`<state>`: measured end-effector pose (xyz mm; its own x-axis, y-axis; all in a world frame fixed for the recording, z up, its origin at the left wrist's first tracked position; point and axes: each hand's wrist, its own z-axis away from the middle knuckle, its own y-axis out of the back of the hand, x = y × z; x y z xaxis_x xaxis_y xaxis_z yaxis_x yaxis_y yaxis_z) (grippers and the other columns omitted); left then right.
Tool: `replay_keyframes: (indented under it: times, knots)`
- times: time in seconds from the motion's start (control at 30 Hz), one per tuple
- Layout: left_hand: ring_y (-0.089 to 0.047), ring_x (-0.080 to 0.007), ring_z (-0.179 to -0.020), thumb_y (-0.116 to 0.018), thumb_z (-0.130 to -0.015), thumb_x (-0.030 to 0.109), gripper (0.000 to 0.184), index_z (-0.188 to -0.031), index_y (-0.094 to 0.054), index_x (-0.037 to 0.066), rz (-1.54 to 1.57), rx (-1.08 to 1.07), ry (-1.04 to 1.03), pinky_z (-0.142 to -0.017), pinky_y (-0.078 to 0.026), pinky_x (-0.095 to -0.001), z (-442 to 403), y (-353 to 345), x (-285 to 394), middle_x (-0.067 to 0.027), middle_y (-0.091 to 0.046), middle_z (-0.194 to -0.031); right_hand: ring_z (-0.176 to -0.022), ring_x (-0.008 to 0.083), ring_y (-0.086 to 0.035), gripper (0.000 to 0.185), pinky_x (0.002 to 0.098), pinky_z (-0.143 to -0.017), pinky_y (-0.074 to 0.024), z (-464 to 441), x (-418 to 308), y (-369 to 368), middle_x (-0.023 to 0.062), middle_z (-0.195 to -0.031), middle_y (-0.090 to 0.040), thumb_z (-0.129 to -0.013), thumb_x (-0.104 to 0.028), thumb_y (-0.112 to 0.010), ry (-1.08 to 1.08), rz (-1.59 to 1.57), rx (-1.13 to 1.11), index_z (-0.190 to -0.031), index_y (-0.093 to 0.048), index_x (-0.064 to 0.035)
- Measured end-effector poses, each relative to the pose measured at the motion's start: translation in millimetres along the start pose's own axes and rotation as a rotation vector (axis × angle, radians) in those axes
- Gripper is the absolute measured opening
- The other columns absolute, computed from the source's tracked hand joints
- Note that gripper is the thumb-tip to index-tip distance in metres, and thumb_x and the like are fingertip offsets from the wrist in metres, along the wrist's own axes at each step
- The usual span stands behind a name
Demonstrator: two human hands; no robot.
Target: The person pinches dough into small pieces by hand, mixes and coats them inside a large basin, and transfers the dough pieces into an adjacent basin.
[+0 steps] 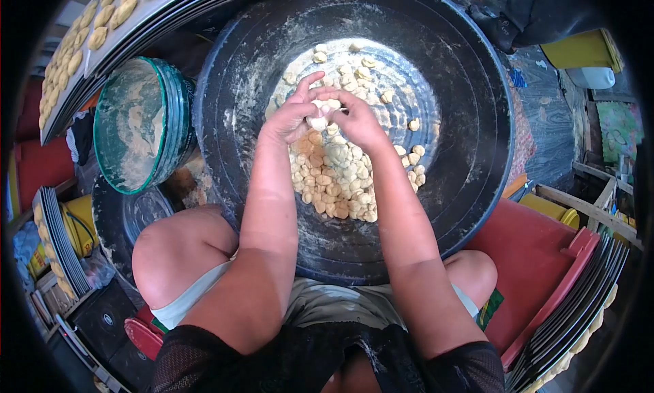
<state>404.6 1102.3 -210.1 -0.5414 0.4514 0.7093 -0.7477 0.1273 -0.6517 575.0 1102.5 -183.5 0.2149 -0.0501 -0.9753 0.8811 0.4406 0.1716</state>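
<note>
In the head view, we're right over the tub (pixel 470 120), and our 2 hands meet above its floury floor. Our left hand (pixel 287 119) and our right hand (pixel 360 124) are both clamped on the pale dough (pixel 317 120), fingers bent around it. Nearer our body we've got a dense heap of balls (pixel 334 178), with more scattered on the far side of the tub. Over on our left, there's the green basin (pixel 136 127), flour-dusted inside, and trays (pixel 102 52) of shaped pieces beyond it.
</note>
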Motion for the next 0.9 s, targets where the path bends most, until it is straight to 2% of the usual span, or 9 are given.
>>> replay_keyframes:
  times: [0.1, 0.13, 0.23, 0.37, 0.4, 0.5, 0.63, 0.77, 0.9]
  knots:
    - [-0.063, -0.0273, -0.096, -0.052, -0.075, 0.0, 0.059, -0.133, -0.042, 0.004, 0.084, -0.032, 0.063, -0.081, -0.054, -0.0366, -1, 2, 3, -0.0182, -0.055, -0.115, -0.08, 0.0159, -0.058, 0.038, 0.0308, -0.074, -0.049, -10, 10, 3, 0.009, -0.094, -0.058, -0.09, -0.01, -0.059, -0.178, -0.292, 0.42, -0.126, -0.049, -0.0074]
    - [-0.063, -0.0276, -0.096, -0.051, -0.076, 0.0, 0.057, -0.133, -0.043, 0.002, 0.06, -0.007, 0.104, -0.083, -0.053, -0.0369, -4, 6, 5, -0.0184, -0.056, -0.113, -0.092, 0.022, -0.06, 0.044, 0.0344, -0.082, -0.0491, -11, 9, 0, 0.016, -0.111, -0.057, -0.09, -0.013, -0.06, -0.107, -0.396, 0.627, -0.132, -0.046, -0.0101]
    - [-0.063, -0.0284, -0.095, -0.047, -0.085, 0.002, 0.046, -0.131, -0.045, 0.003, 0.106, 0.134, 0.068, -0.075, -0.055, -0.0374, -9, 3, -1, -0.0175, -0.057, -0.11, -0.108, 0.026, -0.057, 0.042, 0.038, -0.089, -0.0478, -12, 11, -9, 0.0203, -0.12, -0.055, -0.089, -0.014, -0.062, 0.082, 0.277, 0.741, -0.128, -0.049, -0.009]
    - [-0.065, -0.0275, -0.088, -0.045, -0.094, 0.008, 0.034, -0.128, -0.048, 0.003, 0.061, 0.175, 0.006, -0.065, -0.054, -0.0348, -12, 6, -4, -0.0154, -0.059, -0.103, -0.108, 0.0261, -0.057, 0.042, 0.0374, -0.09, -0.0498, -1, 34, -14, 0.0202, -0.118, -0.056, -0.088, -0.013, -0.063, 0.303, 0.394, 0.199, -0.126, -0.048, -0.0069]
    - [-0.065, -0.0264, -0.086, -0.046, -0.094, 0.009, 0.034, -0.128, -0.049, 0.004, 0.027, 0.195, 0.03, -0.063, -0.054, -0.0338, -9, 5, -1, -0.0145, -0.059, -0.102, -0.095, 0.0221, -0.061, 0.034, 0.0316, -0.077, -0.0537, -2, 28, -20, 0.0169, -0.108, -0.058, -0.088, -0.008, -0.059, 0.082, 0.058, 0.331, -0.122, -0.052, -0.0069]
    - [-0.065, -0.0233, -0.081, -0.049, -0.095, 0.013, 0.035, -0.129, -0.049, 0.007, -0.086, 0.246, 0.084, -0.058, -0.052, -0.0314, -2, 9, 8, -0.012, -0.06, -0.099, -0.084, 0.0177, -0.061, 0.03, 0.0255, -0.066, -0.0528, -7, 30, -9, 0.0132, -0.098, -0.058, -0.087, -0.003, -0.058, -0.186, -0.445, 0.571, -0.117, -0.055, -0.0064]
    - [-0.063, -0.0192, -0.072, -0.052, -0.095, 0.016, 0.042, -0.135, -0.043, 0.008, -0.185, 0.281, 0.085, -0.053, -0.049, -0.0265, -3, 7, 9, -0.0081, -0.06, -0.093, -0.086, 0.0185, -0.06, 0.05, 0.0276, -0.074, -0.0516, -9, 30, -19, 0.0076, -0.094, -0.06, -0.085, -0.012, -0.066, 0.044, 0.035, 0.214, -0.13, -0.047, -0.0052]
    - [-0.062, -0.0194, -0.084, -0.055, -0.093, 0.014, 0.043, -0.134, -0.045, 0.007, -0.115, 0.188, 0.016, -0.063, -0.053, -0.0305, -5, 8, 9, -0.0084, -0.061, -0.097, -0.109, 0.0236, -0.055, 0.05, 0.0356, -0.09, -0.0481, -8, 45, -21, 0.0136, -0.127, -0.049, -0.086, -0.014, -0.065, -0.232, -0.43, -0.029, -0.132, -0.047, -0.0039]
    - [-0.057, -0.0211, -0.105, -0.051, -0.092, 0.007, 0.041, -0.133, -0.047, 0.007, -0.123, 0.27, -0.138, -0.078, -0.053, -0.0319, -4, 17, 15, -0.0112, -0.058, -0.114, -0.114, 0.0259, -0.052, 0.054, 0.0374, -0.092, -0.0483, -5, 76, -5, 0.0145, -0.129, -0.047, -0.082, -0.019, -0.07, -0.389, -0.351, 0.044, -0.131, -0.05, -0.0075]
